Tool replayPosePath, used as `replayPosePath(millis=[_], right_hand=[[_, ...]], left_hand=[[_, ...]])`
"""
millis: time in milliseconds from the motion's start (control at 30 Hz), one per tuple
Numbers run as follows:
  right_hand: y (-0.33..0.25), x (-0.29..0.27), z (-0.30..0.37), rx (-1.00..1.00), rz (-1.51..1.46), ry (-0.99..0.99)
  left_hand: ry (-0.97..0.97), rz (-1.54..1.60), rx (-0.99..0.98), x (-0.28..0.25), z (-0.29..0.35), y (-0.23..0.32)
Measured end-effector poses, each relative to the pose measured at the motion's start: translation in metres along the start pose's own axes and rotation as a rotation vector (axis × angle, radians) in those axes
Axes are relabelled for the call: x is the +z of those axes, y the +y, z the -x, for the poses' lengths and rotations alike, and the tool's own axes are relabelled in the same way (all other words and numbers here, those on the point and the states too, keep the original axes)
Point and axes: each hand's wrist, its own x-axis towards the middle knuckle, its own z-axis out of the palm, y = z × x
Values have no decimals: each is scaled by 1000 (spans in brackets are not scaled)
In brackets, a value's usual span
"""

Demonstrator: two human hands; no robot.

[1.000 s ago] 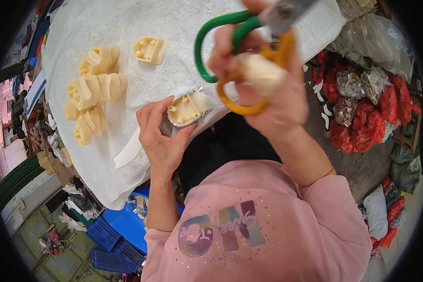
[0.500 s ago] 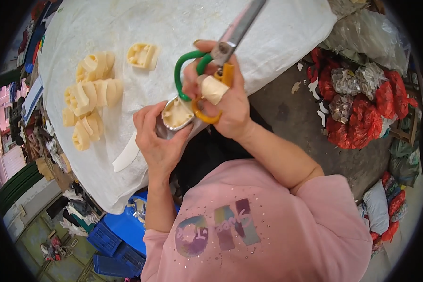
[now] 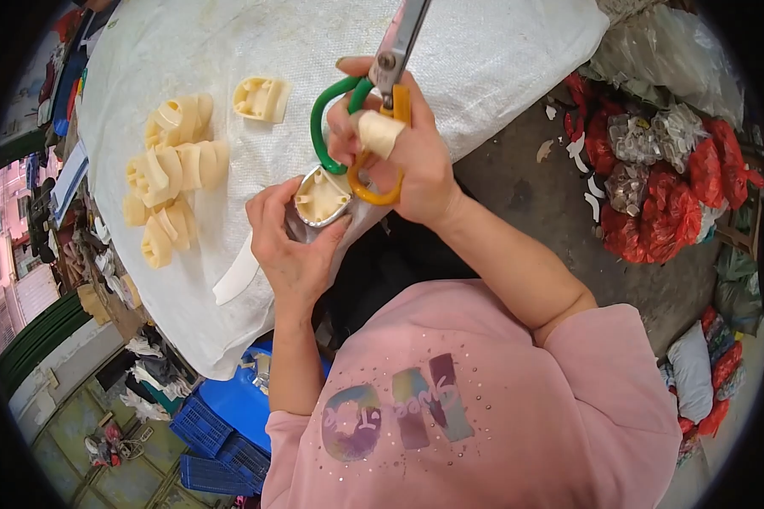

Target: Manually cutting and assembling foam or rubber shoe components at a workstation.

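Between the fingers and thumb of my left hand [image 3: 290,254] is a small rounded cream plastic part [image 3: 321,200] with a shiny silver rim, its hollow side up. My right hand [image 3: 416,174] grips a pair of scissors [image 3: 388,61] with one green and one orange handle, blades pointing away from me. A cream wrap [image 3: 380,133] covers one finger of that hand. The handle loops are right beside the silver-rimmed part; I cannot tell whether they touch. Left of my hands, several cream plastic parts [image 3: 174,170] lie grouped on the white-covered table [image 3: 255,51], with a single cream part [image 3: 260,99] apart from them.
A curved white strip [image 3: 236,270] lies by the table's near edge. Below it stand a blue tub [image 3: 229,399] and blue crates [image 3: 204,428]. Red plastic bags [image 3: 654,225] and clear bags [image 3: 671,64] are piled on the floor to the right, near white scraps [image 3: 592,204].
The whole view has shifted slightly. My right hand and the scissors have moved a little up and left, and the blades point more steeply away. My left hand still holds the silver-rimmed part.
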Motion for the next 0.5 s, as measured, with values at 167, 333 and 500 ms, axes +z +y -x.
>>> replayPosePath(millis=[167, 333, 500], right_hand=[[-22, -4, 4, -147, -172, -8], [-29, 3, 5, -302, -284, -26], [4, 1, 0, -60, -34, -31]], left_hand=[[11, 17, 4, 0, 1, -3], [15, 3, 2, 0, 1, -1], [21, 7, -13, 1, 1, -3]])
